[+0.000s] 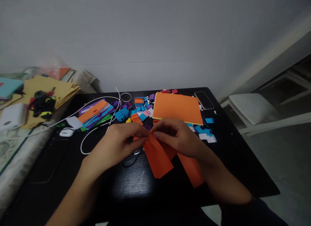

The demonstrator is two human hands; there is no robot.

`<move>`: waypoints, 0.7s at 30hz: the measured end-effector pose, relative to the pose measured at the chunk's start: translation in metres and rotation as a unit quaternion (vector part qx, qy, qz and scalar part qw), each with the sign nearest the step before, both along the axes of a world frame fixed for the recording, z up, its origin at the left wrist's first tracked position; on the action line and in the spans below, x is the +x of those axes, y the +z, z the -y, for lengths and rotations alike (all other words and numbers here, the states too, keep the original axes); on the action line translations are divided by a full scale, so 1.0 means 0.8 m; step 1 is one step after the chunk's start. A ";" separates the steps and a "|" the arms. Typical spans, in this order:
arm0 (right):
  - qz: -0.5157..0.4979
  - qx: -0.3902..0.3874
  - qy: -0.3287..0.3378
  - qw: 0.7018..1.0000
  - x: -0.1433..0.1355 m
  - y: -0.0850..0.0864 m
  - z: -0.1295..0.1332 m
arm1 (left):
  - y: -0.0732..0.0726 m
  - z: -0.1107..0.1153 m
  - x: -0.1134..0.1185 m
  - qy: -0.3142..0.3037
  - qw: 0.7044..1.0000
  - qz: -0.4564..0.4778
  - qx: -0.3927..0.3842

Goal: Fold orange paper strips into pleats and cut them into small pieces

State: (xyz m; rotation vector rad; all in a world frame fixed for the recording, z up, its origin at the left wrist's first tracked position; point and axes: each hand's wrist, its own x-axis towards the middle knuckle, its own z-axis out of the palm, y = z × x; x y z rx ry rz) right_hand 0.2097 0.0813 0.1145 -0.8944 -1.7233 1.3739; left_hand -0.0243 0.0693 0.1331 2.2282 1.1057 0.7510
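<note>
Between my two hands hangs a folded piece of orange paper (159,159), its lower end spreading toward me above the table. My left hand (123,140) pinches its upper end between thumb and fingers. Close beside it, my right hand (177,136) is closed on the same upper end, thumb and index finger together. Another orange paper strip (191,169) lies under my right wrist. Behind my hands is an orange stack of paper sheets (177,106). Scissors (132,158) with dark handles lie by my left hand, partly hidden by it and the paper.
On the black table (131,187) are small folded paper pieces (122,113), coloured paper strips (97,114), a white cable (85,141), a roll of tape (125,97), an earphone case (66,132) and a phone (204,100). A white stool (252,107) stands right.
</note>
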 end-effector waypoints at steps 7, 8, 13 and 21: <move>0.023 0.049 0.041 0.998 0.008 0.001 0.004 | -0.003 -0.006 -0.009 0.002 1.000 0.005 0.004; 0.024 0.056 0.052 0.997 0.009 0.002 0.004 | -0.003 -0.007 -0.009 0.000 1.000 0.001 0.009; 0.064 0.120 0.071 0.988 0.010 0.005 0.005 | -0.002 -0.006 -0.008 -0.015 0.999 -0.019 0.023; 0.101 0.220 0.083 0.967 0.011 -0.005 -0.004 | 0.001 -0.003 -0.003 -0.024 0.999 -0.028 0.005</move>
